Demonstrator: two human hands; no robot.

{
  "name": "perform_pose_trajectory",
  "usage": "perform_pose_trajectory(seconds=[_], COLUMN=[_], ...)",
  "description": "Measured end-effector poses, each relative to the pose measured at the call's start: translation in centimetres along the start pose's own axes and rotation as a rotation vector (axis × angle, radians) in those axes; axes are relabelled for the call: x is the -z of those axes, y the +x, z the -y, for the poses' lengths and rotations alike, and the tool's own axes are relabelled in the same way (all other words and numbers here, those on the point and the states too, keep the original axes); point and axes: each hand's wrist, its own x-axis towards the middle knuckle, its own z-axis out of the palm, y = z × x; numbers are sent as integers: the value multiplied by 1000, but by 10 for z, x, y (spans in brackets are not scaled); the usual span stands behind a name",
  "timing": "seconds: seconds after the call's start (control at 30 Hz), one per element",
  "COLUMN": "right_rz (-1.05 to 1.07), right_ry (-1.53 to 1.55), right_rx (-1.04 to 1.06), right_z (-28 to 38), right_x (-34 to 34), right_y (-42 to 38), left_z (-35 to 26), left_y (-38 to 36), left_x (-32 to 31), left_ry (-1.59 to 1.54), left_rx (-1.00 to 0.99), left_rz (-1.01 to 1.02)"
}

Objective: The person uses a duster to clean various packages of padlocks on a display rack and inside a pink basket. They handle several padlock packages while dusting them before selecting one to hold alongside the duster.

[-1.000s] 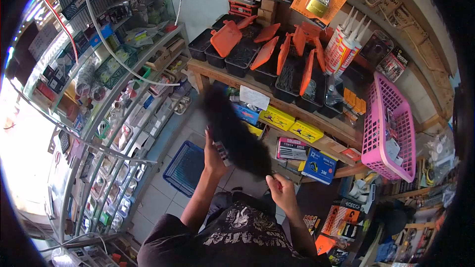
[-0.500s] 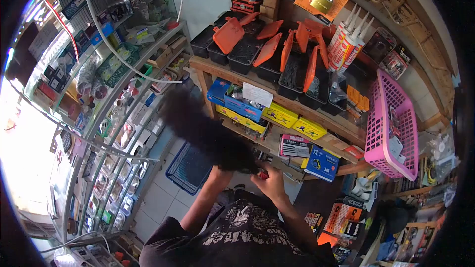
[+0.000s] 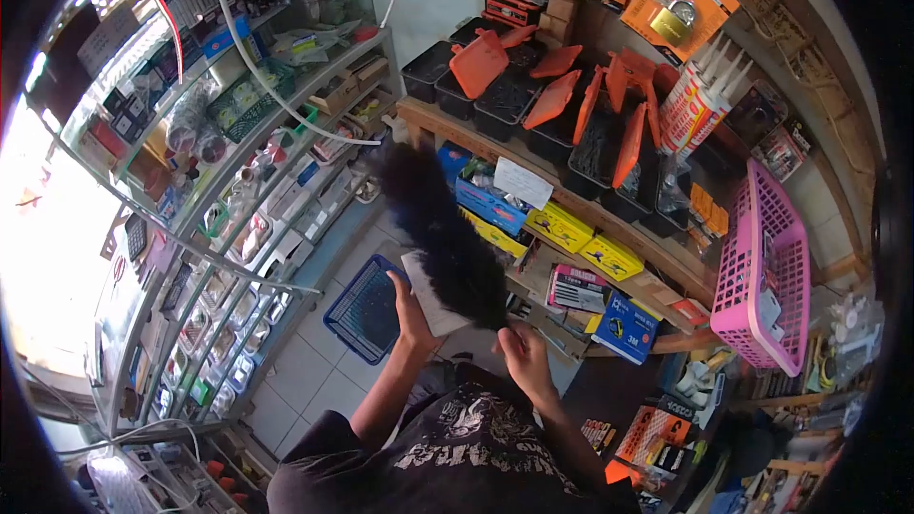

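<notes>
Black bins (image 3: 498, 128) with orange lids (image 3: 478, 65) line a wooden shelf (image 3: 433, 117) near white-nozzled tubes (image 3: 693, 112). Carded padlocks (image 3: 673, 24) hang above; a pink basket (image 3: 738, 266) is nearby; a blue basket (image 3: 362, 309) sits on floor tiles (image 3: 312, 381).

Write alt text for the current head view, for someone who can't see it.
A person's right hand grips the end of a fluffy black duster, which overlaps a pale flat item in the left hand. Beyond, black bins with orange lids stand on a wooden shelf; a blue basket sits on the tiled floor.
</notes>
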Motion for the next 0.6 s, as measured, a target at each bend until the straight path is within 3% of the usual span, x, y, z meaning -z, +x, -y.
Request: perform_pose_trajectory(seconds=[0.1,0.27,0.3,0.33,0.4,0.47,0.53,0.57,0.6], right_rz=[27,115,81,74,-34,-31,-31,-21,-8], right_ry=[-109,-360,-419,-420,-343,-345,-348,-341,-335], right_rx=[17,37,17,15,-23,-3,25,46,65], right_z=[-16,-20,-15,-14,-12,-8,-6,-7,-7], right_x=[16,21,20,19,18,9,7,7,7], right_y=[-22,-49,-51,-48,-41,-37,-36,-36,-38], left_z=[-11,-27,-19,-14,-9,2,9,15,13], left_y=[14,29,28,26,15,32,52,43,41], left_x=[9,-2,-9,-16,-40,-4,27,48,28], left_ry=[-87,63,-97,-98,-43,-18,-251,-66,-64], left_rx=[9,-296,-301,-294,-97,-57,-22,-90,-84], left_rz=[13,76,173,175,23,35,718,231,235])
